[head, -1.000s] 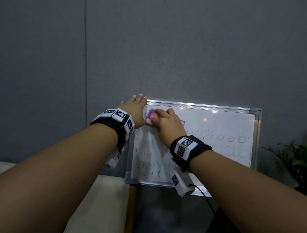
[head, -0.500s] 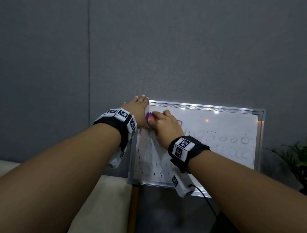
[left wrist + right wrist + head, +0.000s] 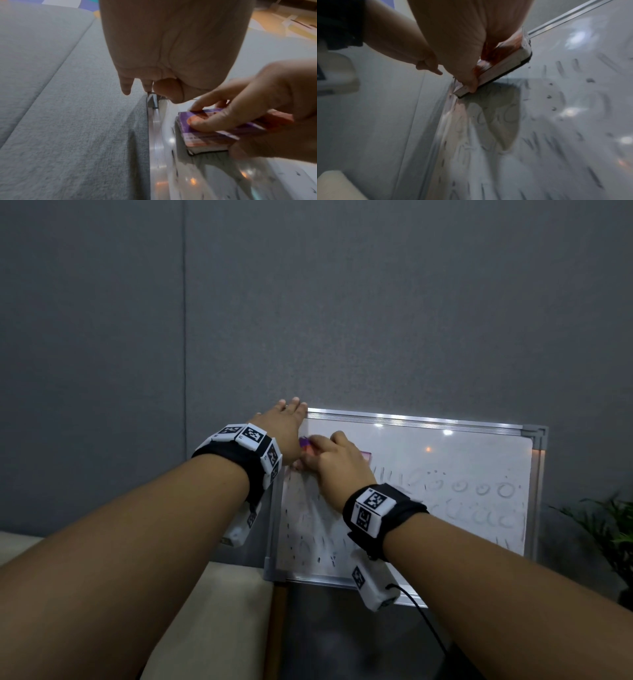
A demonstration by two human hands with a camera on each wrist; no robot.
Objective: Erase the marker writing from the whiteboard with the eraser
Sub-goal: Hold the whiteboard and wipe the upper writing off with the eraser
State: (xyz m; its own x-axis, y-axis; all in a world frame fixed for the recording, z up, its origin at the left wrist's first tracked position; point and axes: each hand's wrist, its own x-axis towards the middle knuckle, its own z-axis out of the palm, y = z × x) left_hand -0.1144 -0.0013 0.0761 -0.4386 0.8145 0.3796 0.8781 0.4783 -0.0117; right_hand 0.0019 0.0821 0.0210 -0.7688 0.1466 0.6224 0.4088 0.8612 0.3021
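A white-framed whiteboard (image 3: 445,453) leans on a grey wall. Faint circles (image 3: 479,487) and short dark strokes (image 3: 308,542) mark it. My right hand (image 3: 332,460) grips a purple-and-orange eraser (image 3: 304,444) and presses it flat on the board near the top left corner. From the left wrist view, its fingers curl over the eraser (image 3: 205,134). The eraser's dark felt (image 3: 506,63) lies on the board (image 3: 556,121). My left hand (image 3: 284,422) rests with straight fingers on the board's top left corner, its thumb on the metal frame (image 3: 156,135).
A beige cushion (image 3: 222,611) lies below the board's left side. A green plant (image 3: 609,529) stands at the right edge. A black cable (image 3: 428,621) hangs from my right wrist camera. Grey felt wall panels (image 3: 342,302) fill the background.
My right hand has slid the eraser a little to the left, up to the board's left edge beside my left hand. The left hand stays on the corner.
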